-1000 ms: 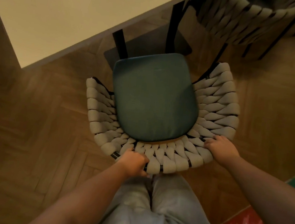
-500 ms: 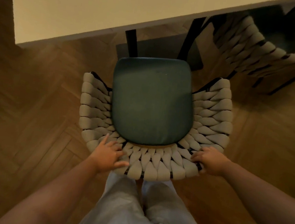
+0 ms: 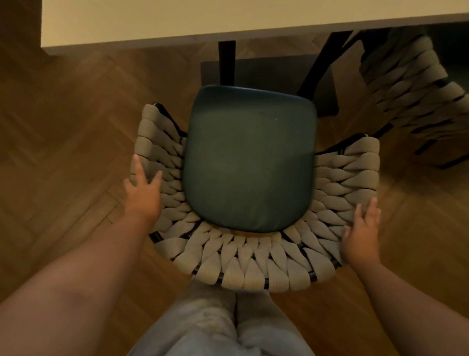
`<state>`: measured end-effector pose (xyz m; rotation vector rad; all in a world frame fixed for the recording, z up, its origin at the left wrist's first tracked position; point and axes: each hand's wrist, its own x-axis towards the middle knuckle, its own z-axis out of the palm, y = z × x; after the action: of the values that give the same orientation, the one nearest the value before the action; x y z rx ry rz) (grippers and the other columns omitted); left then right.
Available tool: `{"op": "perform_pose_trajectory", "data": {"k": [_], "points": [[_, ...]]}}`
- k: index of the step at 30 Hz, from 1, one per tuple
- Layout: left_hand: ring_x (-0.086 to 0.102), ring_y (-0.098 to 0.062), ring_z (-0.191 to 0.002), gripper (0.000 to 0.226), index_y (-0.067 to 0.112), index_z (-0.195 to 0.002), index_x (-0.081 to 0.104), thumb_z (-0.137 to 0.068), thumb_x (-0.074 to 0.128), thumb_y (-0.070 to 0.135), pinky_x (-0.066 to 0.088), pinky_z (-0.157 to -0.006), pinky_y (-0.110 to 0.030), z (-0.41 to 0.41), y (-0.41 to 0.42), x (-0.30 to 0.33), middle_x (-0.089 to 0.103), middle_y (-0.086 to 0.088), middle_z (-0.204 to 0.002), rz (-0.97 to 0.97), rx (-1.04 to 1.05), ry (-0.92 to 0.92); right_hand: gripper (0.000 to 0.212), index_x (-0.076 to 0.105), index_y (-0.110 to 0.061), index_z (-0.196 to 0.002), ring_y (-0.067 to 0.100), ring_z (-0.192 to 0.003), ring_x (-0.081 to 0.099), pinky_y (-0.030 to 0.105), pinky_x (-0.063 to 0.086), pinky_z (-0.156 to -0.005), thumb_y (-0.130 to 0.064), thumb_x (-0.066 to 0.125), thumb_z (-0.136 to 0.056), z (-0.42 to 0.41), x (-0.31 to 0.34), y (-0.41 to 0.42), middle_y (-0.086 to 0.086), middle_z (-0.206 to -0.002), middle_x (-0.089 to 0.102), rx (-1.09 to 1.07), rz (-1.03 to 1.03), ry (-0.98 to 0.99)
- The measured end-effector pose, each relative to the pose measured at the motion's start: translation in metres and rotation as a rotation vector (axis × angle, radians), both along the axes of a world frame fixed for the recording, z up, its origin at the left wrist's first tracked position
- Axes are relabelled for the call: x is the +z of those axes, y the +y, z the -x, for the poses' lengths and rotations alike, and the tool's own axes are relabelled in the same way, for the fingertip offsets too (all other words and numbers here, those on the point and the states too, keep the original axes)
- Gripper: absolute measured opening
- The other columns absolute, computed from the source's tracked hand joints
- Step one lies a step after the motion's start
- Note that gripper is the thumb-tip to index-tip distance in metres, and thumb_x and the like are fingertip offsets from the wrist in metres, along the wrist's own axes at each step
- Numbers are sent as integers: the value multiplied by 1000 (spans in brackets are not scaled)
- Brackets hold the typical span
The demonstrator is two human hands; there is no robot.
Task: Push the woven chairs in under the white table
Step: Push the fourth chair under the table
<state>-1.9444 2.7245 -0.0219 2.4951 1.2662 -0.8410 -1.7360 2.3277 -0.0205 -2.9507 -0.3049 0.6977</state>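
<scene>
Now both hands flat and open-fingered, left hand [image 3: 142, 195] and right hand [image 3: 362, 231] on the beige woven chair [image 3: 248, 267], green cushion [image 3: 247, 162] short of the white table [image 3: 185, 9].

Two woven chairs [image 3: 248, 267] [image 3: 422, 89], one white table [image 3: 214, 8], two hands [image 3: 142, 195] [image 3: 363, 231]

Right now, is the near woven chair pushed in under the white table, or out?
Out. The woven chair stands clear of the white table: floor shows between its green cushion and the table edge.
</scene>
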Motion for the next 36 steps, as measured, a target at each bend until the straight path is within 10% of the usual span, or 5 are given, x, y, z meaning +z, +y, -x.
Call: {"op": "perform_pose_trajectory", "data": {"k": [6, 18, 23, 36], "points": [[29, -44, -133, 92, 33, -151, -14, -92, 44, -7, 37, -104, -54, -17, 25, 8, 14, -20, -155, 86, 380, -252, 78, 5, -19, -153, 43, -132, 37, 53, 36, -107, -7, 55, -94, -37, -2, 20, 23, -149, 30, -646, -184, 154], [49, -37, -115, 85, 27, -152, 6, -89, 61, 11, 44, -89, -44, -38, 36, 2, 45, -19, -134, 252, 706, -345, 51, 32, -1, -140, 42, -122, 46, 47, 43, -97, -2, 53, -93, -88, -13, 31, 25, -136, 44, -953, -209, 168], [52, -36, -107, 51, 14, -136, 32, -91, 55, 11, 46, -88, -47, -53, 21, -2, 52, -21, -122, 227, 819, -416, 52, 37, -9, -139, 43, -123, 46, 55, 41, -103, -7, 56, -91, -110, -8, 20, 23, -135, 48, -881, -238, 181], [54, -30, -92, 45, 11, -131, 43, -88, 51, 2, 45, -78, -39, -91, -3, -7, 57, -18, -112, 144, 900, -556, 50, 38, -20, -142, 40, -124, 46, 53, 41, -104, -8, 47, -94, -178, 13, 21, 19, -135, 49, -830, -308, 128]]}}
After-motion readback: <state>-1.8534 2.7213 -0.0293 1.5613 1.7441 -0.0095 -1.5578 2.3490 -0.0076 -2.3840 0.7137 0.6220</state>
